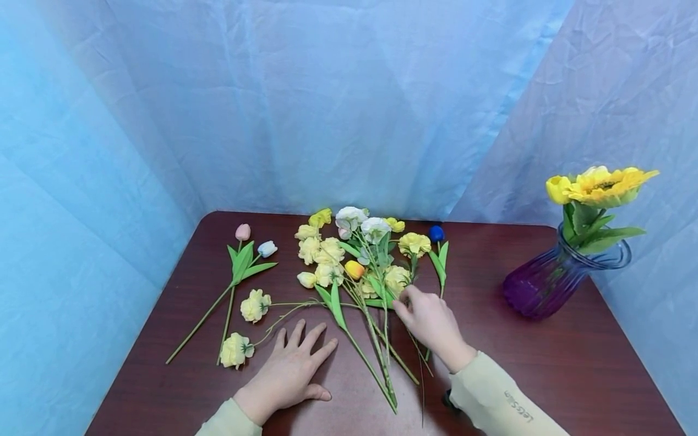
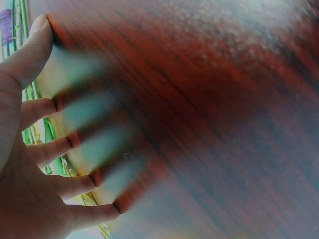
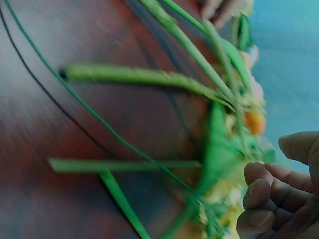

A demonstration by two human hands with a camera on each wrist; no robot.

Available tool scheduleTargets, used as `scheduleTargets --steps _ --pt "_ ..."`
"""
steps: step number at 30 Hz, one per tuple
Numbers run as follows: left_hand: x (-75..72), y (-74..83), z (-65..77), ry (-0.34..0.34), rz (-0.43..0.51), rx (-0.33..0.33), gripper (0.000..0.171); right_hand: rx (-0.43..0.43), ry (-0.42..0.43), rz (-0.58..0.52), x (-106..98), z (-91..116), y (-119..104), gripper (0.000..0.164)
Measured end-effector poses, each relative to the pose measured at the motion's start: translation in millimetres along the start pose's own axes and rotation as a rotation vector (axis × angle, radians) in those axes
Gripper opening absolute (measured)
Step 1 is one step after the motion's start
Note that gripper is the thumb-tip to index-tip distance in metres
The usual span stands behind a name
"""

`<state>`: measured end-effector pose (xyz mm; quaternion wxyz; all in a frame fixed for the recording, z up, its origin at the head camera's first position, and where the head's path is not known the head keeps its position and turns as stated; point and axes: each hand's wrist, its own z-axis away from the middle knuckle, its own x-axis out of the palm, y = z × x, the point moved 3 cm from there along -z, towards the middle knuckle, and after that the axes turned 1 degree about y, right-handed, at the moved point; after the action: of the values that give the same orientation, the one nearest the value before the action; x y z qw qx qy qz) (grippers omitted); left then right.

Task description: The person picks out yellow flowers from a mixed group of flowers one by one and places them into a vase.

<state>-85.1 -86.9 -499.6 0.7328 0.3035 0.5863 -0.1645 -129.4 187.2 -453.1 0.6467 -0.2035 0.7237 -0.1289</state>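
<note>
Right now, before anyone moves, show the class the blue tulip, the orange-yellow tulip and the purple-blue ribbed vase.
Blue tulip [image 1: 436, 234]: head view, on its bloom.
Orange-yellow tulip [image 1: 354, 270]: head view, on its bloom.
Purple-blue ribbed vase [image 1: 531, 289]: head view, on its purple lower body.

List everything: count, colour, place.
Table: one, brown, foreground.
Vase: one, purple and blue, right.
Vase flowers: several, yellow, in vase.
Blue tulip: one, blue, centre right.
Left tulips: two, pink and white, table's left.
Middle tulips: two, orange and pale yellow, centre.
White blooms: two, white, back centre.
Yellow blooms: many, yellow, centre and left.
Stems: many, green, across table.
Curtain: count unclear, blue, behind.
Unclear object: one, black, near edge.
Sleeves: two, pale green, forearms.
Left hand: one, bare, on table.
Right hand: one, bare, over stems.
</note>
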Motion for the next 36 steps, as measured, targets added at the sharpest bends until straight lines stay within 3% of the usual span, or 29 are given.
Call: scheduleTargets --steps 6,16,23,27,36 --pt "-0.9 0.0 0.5 -0.003 0.01 -0.007 0.089 0.029 -0.083 -0.025 28 4 -3 0.023" --pt "0.0 0.1 0.0 0.005 0.014 -0.001 0.089 0.041 -0.051 -0.041 43 4 1 0.018" --pt "1.3 -0.8 0.3 0.012 0.023 0.001 0.089 0.206 -0.168 -0.352 44 5 6 0.017" --pt "1.4 -1.0 0.5 0.015 0.028 0.001 0.089 0.271 -0.194 -0.511 41 7 8 0.017" --pt "2.3 -1.1 0.7 0.008 0.037 -0.003 0.09 0.25 -0.209 -0.605 28 11 5 0.018"
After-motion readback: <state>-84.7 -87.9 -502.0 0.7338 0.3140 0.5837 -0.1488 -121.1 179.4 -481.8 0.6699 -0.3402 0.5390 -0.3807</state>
